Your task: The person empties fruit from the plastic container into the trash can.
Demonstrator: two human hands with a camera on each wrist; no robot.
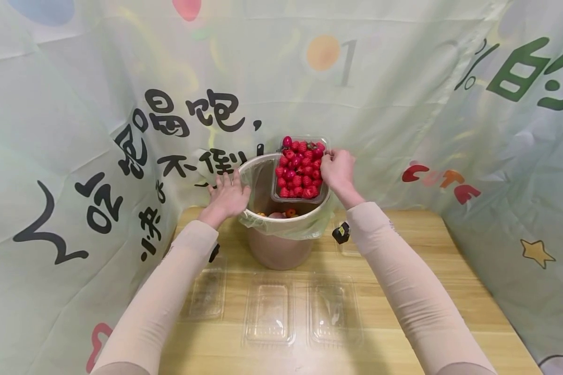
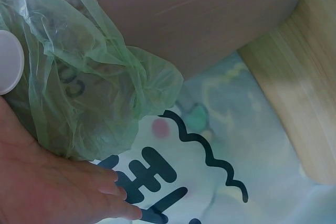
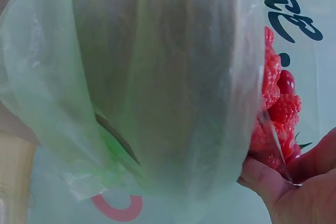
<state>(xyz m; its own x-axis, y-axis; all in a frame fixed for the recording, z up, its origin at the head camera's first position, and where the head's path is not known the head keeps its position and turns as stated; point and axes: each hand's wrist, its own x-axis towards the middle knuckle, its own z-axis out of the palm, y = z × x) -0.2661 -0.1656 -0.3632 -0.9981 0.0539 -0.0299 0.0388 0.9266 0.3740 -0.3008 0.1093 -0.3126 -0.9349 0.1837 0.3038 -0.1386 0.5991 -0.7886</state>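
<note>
My right hand pinches the right edge of a clear plastic box between thumb and fingers. Raspberries and some smooth red fruit fill the box, which is tilted over the mouth of a bin. A thin green bag lines this bin and folds over its rim. At the left side of the rim lies my left hand, fingers spread and fairly straight. Orange-red round fruit shows deep inside the bin. In the right wrist view the thumb presses the box edge beside the raspberries.
Several clear plastic boxes or lids, such as this clear tray and another clear tray, lie on the wooden table in front of the bin. A printed cloth hangs close behind and at both sides.
</note>
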